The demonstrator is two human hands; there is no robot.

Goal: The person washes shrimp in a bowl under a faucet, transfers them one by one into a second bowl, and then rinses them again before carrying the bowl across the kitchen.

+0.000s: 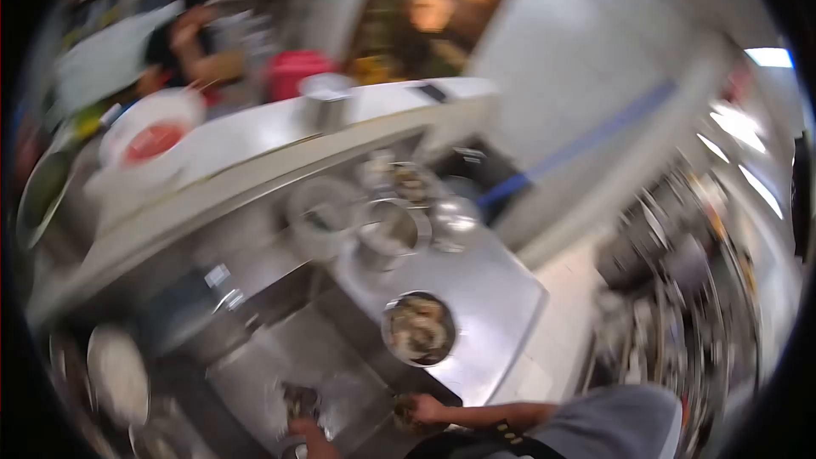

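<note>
Blur softens the whole view. My left hand [307, 427] reaches into the metal sink [255, 357] from the bottom edge, its fingers closed at a dark, lumpy piece [300, 400] whose kind I cannot make out. Over the sink's right part, my right hand [427, 409] is closed on a small brownish thing [403, 412], too smeared to name. Above it on the metal counter [489, 323] stands a round bowl [421, 329] with pale and brown food pieces inside.
Behind the bowl are a metal pot [393, 234], a clear tub [323, 208] and a shiny container [455, 223]. A ledge [255, 140] carries a white basin [153, 132] and a metal canister [326, 102]. Another person [183, 42] is beyond it. Racks [671, 280] line the right.
</note>
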